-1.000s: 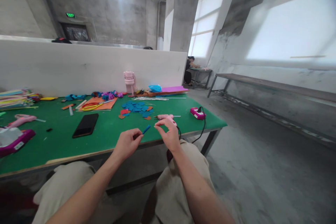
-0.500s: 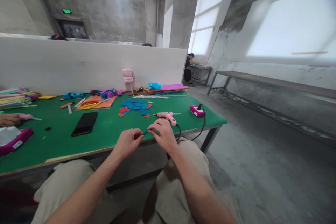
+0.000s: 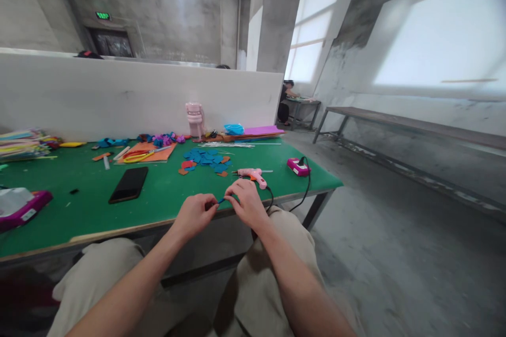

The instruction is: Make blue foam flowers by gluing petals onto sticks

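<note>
My left hand and my right hand meet over the near edge of the green table. Both pinch one small blue foam piece between their fingertips, and most of the piece is hidden by the fingers. A pink glue gun lies on the table just beyond my right hand, its black cord running off the edge. A pile of blue and orange foam cut-outs lies farther back.
A black phone lies left of my hands. Yellow-handled scissors on an orange sheet, a pink power adapter, a pink case and coloured sticks are spread around. A white partition backs the table. A person sits far back.
A second ago my hands were apart, the left one holding the blue piece. They have come together and both now pinch it. Another person's hand at the far left is gone.
</note>
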`<state>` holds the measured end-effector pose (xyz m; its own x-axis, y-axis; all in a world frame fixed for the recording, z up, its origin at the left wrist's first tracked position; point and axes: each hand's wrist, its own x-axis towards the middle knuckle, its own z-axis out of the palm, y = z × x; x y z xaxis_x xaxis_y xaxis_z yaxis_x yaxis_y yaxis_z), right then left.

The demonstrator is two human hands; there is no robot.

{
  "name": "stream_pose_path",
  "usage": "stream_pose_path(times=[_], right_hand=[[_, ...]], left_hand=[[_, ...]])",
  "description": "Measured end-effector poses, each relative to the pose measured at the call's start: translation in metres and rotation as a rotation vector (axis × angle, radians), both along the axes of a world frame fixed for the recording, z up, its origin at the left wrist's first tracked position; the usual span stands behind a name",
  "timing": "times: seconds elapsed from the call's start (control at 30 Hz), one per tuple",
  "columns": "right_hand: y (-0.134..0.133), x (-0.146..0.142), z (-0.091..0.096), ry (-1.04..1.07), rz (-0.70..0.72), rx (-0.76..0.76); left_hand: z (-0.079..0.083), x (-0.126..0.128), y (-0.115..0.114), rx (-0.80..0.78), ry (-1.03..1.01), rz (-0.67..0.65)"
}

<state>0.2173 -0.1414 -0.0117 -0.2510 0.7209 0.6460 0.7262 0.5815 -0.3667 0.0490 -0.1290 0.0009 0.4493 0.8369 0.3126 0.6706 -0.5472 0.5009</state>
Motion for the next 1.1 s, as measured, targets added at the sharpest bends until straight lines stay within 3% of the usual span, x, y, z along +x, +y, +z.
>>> stream_pose_path(times=[0.5, 0.67, 0.73, 0.8, 0.87, 1.1], right_hand=[[0.004, 0.001, -0.005, 0.079, 0.037, -0.028], [0.010, -0.007, -0.011, 0.627, -0.105, -0.044], [0.010, -0.015, -0.014, 0.742, -0.030, -0.136], [0.008, -0.024, -0.015, 0.727, 0.091, -0.196], [0.005, -0.031, -0.015, 0.685, 0.143, -0.156], [-0.001, -0.036, -0.010, 0.648, 0.085, 0.009]], left_hand=[[-0.004, -0.001, 0.001, 0.009, -0.016, -0.031], [-0.010, -0.001, 0.008, -0.078, -0.368, 0.078], [-0.012, 0.000, 0.011, -0.153, -0.571, 0.106], [-0.014, 0.001, 0.013, -0.180, -0.692, 0.103], [-0.016, 0.002, 0.013, -0.164, -0.728, 0.084], [-0.024, 0.005, 0.012, -0.067, -0.713, 0.007]])
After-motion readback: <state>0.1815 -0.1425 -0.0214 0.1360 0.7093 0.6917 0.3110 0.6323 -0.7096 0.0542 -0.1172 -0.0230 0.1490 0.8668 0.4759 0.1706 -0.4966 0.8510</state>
